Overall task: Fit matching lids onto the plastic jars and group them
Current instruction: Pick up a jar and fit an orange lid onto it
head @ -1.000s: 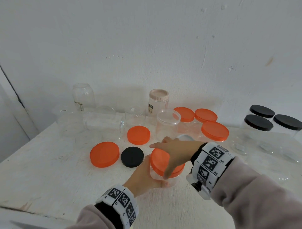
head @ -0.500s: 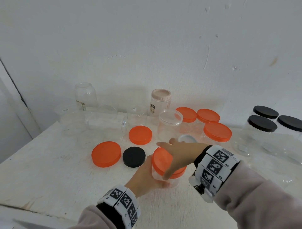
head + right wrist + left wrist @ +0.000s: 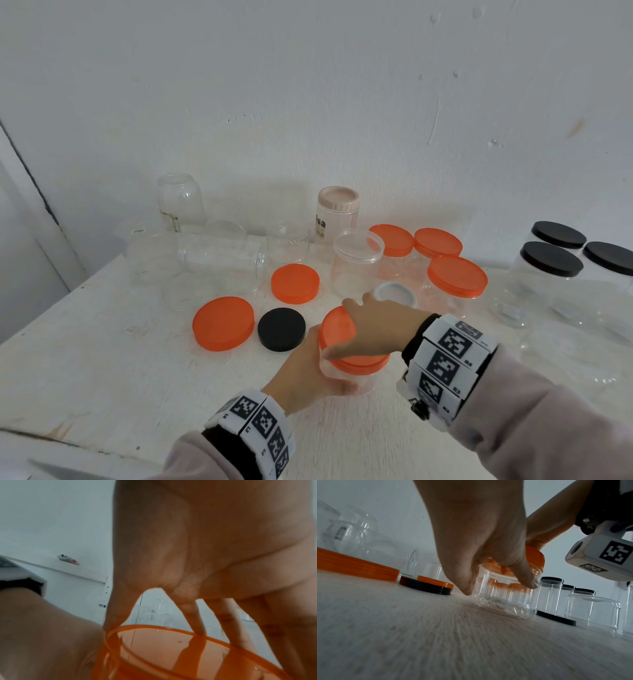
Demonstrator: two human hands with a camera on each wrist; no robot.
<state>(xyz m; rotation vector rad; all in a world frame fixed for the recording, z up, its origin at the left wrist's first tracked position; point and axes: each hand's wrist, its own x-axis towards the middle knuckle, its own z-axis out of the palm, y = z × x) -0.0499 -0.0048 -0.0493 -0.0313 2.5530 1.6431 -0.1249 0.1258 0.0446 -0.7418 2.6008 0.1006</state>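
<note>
A short clear plastic jar [image 3: 368, 378] [image 3: 503, 601] stands near the table's front, with an orange lid [image 3: 337, 330] [image 3: 171, 649] on top of it. My left hand [image 3: 308, 370] [image 3: 488, 547] grips the jar's wall from the left, thumb and fingers curled round it. My right hand [image 3: 373, 329] [image 3: 197, 561] lies over the lid from the right, its fingers and thumb curled down round the rim. Loose lids lie to the left: a large orange lid [image 3: 223, 328], a smaller orange lid [image 3: 295, 283] and a black lid [image 3: 281, 329].
Three orange-lidded jars [image 3: 457, 281] stand behind my hands, with an open clear jar [image 3: 356, 263] and a white ring lid [image 3: 395, 295]. Black-lidded jars [image 3: 551, 270] stand at the right. Several uncapped clear jars [image 3: 219, 257] and a beige-lidded jar [image 3: 337, 212] line the wall.
My right hand has turned on the orange lid, its fingers reaching further left over it. The left hand keeps its hold on the jar, which stays in place.
</note>
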